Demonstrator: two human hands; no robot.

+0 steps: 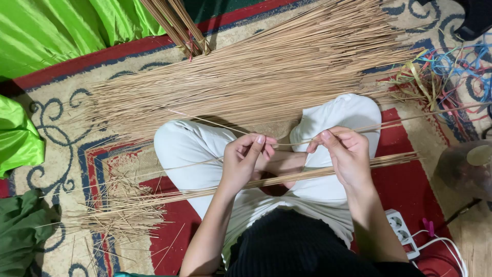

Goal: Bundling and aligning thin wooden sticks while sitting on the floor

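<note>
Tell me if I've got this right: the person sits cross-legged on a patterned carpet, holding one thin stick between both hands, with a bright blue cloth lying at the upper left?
Not quite. The cloth at the upper left is bright green, not blue, as the head view shows. The rest holds: the person sits cross-legged on the patterned carpet, and the left hand and right hand hold one thin stick between them.

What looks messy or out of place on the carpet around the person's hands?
Loose stick scraps lie scattered on the carpet, unlike the big straight pile of sticks. Tangled coloured ribbons sprawl at the far right. The left hand and right hand pinch one thin stick.
</note>
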